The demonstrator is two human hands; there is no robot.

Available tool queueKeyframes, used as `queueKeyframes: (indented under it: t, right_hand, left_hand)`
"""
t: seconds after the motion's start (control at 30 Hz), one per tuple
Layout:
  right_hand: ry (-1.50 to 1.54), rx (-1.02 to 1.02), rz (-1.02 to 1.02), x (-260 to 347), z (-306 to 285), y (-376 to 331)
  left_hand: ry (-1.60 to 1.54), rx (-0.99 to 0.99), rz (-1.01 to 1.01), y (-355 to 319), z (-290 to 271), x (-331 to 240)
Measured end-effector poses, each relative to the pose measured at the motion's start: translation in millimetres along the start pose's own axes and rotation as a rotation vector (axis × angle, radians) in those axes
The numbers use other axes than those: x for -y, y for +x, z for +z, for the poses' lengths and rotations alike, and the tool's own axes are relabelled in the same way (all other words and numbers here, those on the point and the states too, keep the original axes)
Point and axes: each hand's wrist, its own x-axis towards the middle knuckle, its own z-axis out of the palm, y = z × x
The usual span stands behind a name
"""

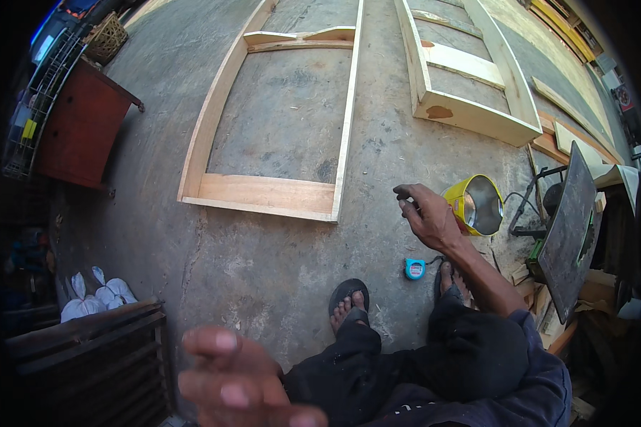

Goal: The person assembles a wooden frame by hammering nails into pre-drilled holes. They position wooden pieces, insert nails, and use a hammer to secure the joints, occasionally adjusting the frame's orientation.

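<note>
My right hand (434, 219) hovers beside a yellow metal tin (454, 196), which stands on the concrete floor with its silvery inside showing. The hand's fingers are loosely bent and apart from the thumb, with nothing visible between them. Below it, a blue tape measure (414, 269) lies on the floor near my right foot. My left hand (238, 381) is raised close to the camera at the lower edge, slightly blurred. Its fingers are spread and hold nothing that I can see.
Two pale wooden frames (267, 198) (477, 122) lie ahead on the floor. At the right, a dark tilted board (568, 235) stands among wood offcuts. A slatted wooden piece (96, 349) and white bags (85, 304) are at the lower left, a red-brown cabinet (85, 124) farther up.
</note>
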Motion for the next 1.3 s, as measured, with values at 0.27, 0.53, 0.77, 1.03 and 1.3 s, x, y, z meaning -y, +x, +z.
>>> queueKeyframes:
  t: [0.27, 0.53, 0.77, 1.03, 1.3]
  right_hand:
    - [-0.139, 0.354, 0.34, -19, -47, -154]
    - [0.481, -0.655, 1.232, -1, -36, -291]
    - [-0.568, -0.202, 0.694, -97, 21, -267]
    - [0.098, 0.078, 0.75, -61, -2, -223]
    - [1.187, -1.168, 0.073, 43, -107, -152]
  left_hand:
    - [0.562, 1.315, -0.719, -153, 85, 212]
    - [0.774, 1.24, -0.501, -192, 119, 214]
    - [0.6, 1.23, -0.463, -194, 148, 156]
    - [0.519, 0.849, -0.514, -122, 145, 74]
    - [0.075, 0.318, -0.827, -10, 119, 48]
